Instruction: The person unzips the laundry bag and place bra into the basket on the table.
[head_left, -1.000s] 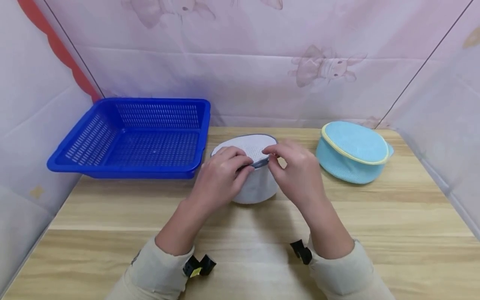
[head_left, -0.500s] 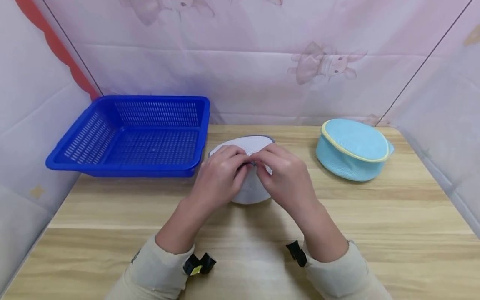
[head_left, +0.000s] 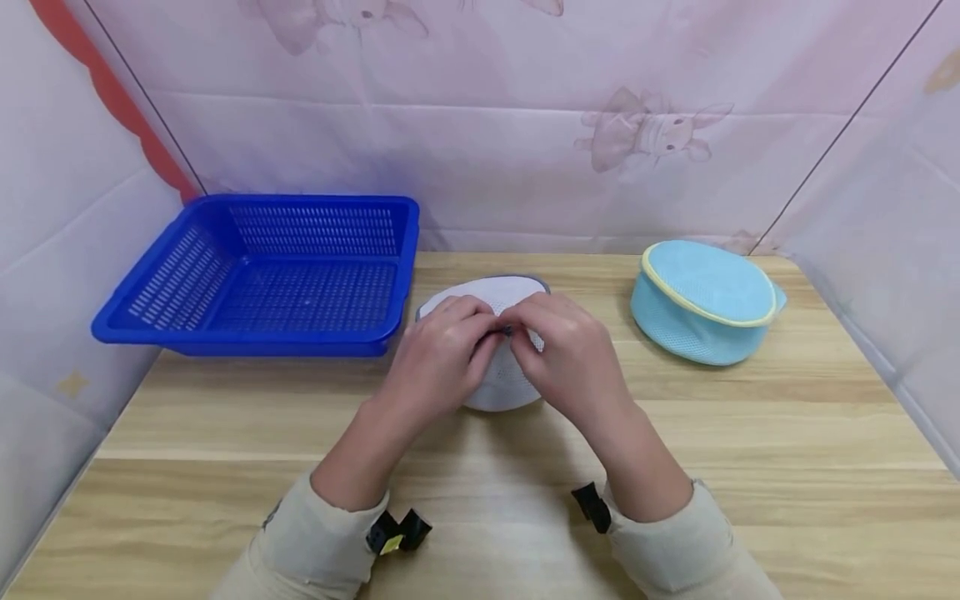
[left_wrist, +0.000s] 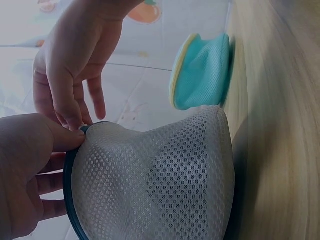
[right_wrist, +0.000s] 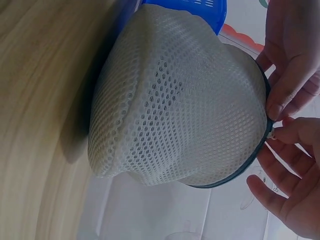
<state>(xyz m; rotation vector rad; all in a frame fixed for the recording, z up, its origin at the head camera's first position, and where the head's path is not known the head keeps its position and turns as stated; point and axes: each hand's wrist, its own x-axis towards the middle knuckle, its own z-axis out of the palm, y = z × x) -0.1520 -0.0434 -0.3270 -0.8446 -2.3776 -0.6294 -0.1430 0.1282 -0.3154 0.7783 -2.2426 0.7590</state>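
Observation:
A white mesh laundry bag [head_left: 504, 385] with a dark zipped rim [left_wrist: 69, 187] stands on the table in front of me, its side wall sagging inward in the wrist views. My left hand [head_left: 438, 354] pinches the rim at the near side between thumb and index finger. Right beside it, my right hand [head_left: 573, 354] pinches a small pale zipper pull [right_wrist: 271, 134] at the same rim, the other fingers spread. In the head view both sets of fingertips meet and cover that part of the zip.
A blue perforated plastic basket [head_left: 262, 337] stands at the back left. Toward the back right is a light blue mesh bag [head_left: 697, 342] with yellow trim. Printed sheets hang behind the wooden table [head_left: 480, 517] and along its sides.
My right hand has moved left along the rim until its fingertips meet those of my left hand. The left hand keeps its place. Over the last half second little differs.

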